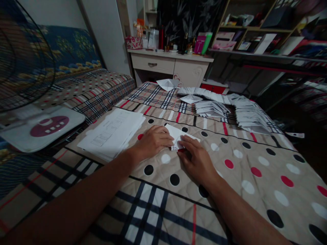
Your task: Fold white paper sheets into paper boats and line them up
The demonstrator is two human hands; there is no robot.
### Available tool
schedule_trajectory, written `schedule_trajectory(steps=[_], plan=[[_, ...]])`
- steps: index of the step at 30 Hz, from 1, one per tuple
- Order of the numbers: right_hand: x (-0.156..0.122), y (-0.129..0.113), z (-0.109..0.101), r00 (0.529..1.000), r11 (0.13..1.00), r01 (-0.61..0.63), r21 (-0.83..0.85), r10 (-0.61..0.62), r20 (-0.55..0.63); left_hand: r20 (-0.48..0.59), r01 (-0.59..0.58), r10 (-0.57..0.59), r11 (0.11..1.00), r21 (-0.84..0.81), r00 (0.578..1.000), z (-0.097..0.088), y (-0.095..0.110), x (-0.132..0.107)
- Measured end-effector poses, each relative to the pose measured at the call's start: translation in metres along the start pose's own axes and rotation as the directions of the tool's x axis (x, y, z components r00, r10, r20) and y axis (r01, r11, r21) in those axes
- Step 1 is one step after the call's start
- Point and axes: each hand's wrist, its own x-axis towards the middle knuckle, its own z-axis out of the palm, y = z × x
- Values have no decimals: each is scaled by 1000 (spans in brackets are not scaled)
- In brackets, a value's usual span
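A small folded sheet of paper (176,132) lies on the bedspread, with some printing at its near edge. My left hand (155,139) presses its left side, fingers bent together on the paper. From the right, my right hand (195,156) holds the near right part, fingertips on top and thumb at the near edge. The paper under the fingers is hidden. Left of my left hand rests a stack of printed sheets (112,131).
Folded white papers stand in a long curved row (250,114), with a shorter bundle (211,108) beside it. Loose folded pieces (167,84) lie farther back. A fan (42,126) stands at the left. Behind the bed are a white dresser (153,64) and shelves (255,29).
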Motion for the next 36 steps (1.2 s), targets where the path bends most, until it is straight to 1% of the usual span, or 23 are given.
schedule_trajectory(steps=[4, 7, 11, 14, 16, 18, 20, 22, 25, 28, 29, 31, 34, 36], plan=[[0, -4, -3, 998, 998, 63, -28, -63, 11, -22, -22, 22, 1000, -11, 1000, 0, 9, 3], [-1, -8, -6, 993, 993, 109, -47, -107, 42, 17, -5, 6, 996, -92, 1000, -1, 14, 3], [-3, -10, -7, 995, 996, 78, -52, -74, 67, 60, 28, -17, 983, -183, 998, -1, 20, 3], [-3, -13, -8, 996, 999, 32, -37, -28, 84, 65, 62, -52, 984, -165, 997, 1, 23, 2], [-3, -14, -8, 996, 999, 4, -46, 0, 91, 75, 122, -112, 983, -141, 991, 3, 23, 1], [-3, -13, -8, 996, 998, -14, -59, 20, 93, 91, 231, -221, 965, -125, 971, 4, 21, -1], [-4, -12, -9, 996, 996, -36, -79, 42, 82, 113, 356, -344, 928, -110, 932, 4, 17, -2], [-5, -10, -11, 996, 993, -57, -107, 64, 59, 123, 452, -442, 888, -80, 889, 2, 12, -3], [-6, -8, -13, 994, 978, -99, -182, 104, 17, 106, 535, -529, 844, -39, 842, 0, 6, -1], [-4, -7, -13, 986, 948, -165, -273, 155, -56, 66, 591, -592, 806, 36, 803, -2, 8, 5], [-2, -7, -13, 983, 941, -181, -287, 165, -77, 53, 601, -605, 796, 74, 795, -2, 10, 9], [1, -7, -13, 980, 937, -196, -288, 175, -98, 49, 588, -601, 794, 152, 798, -3, 15, 17], [5, -6, -13, 984, 949, -175, -264, 159, -82, 107, 529, -565, 813, 245, 818, -4, 17, 32], [8, -2, -12, 983, 952, -173, -252, 152, -100, 154, 483, -531, 834, 266, 833, -2, 14, 41]])
